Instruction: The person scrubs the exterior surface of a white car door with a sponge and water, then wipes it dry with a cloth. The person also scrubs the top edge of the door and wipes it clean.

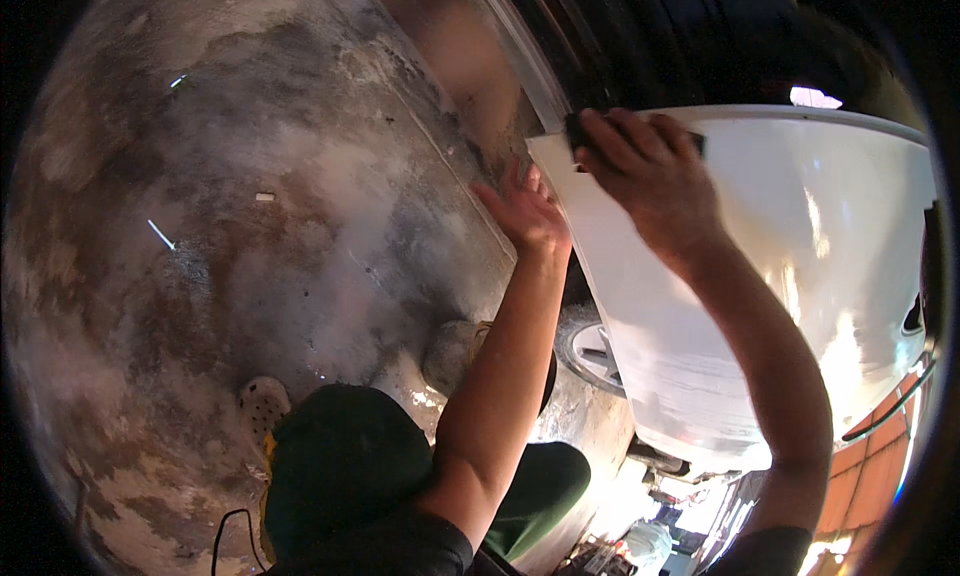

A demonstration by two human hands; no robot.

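A glossy white car panel (pixel 690 316), looking like a door or fender, fills the right side of the view. My right hand (pixel 665 186) is closed over a dark block (pixel 575 134), like a sanding block, and presses it flat near the panel's upper left corner. Only the block's two ends show past the fingers. My left hand (pixel 528 214) is beside the panel's left edge, palm up and fingers spread, with nothing in it. Whether its fingertips touch the edge is hard to tell.
A wheel (pixel 595 354) shows below the panel's left edge. Stained concrete floor (pixel 250 276) spreads leftward, with small scraps on it. My knee in green cloth (pixel 345 466) and a perforated clog (pixel 264 404) are at the lower left. Dark glossy bodywork (pixel 690 46) lies above the panel.
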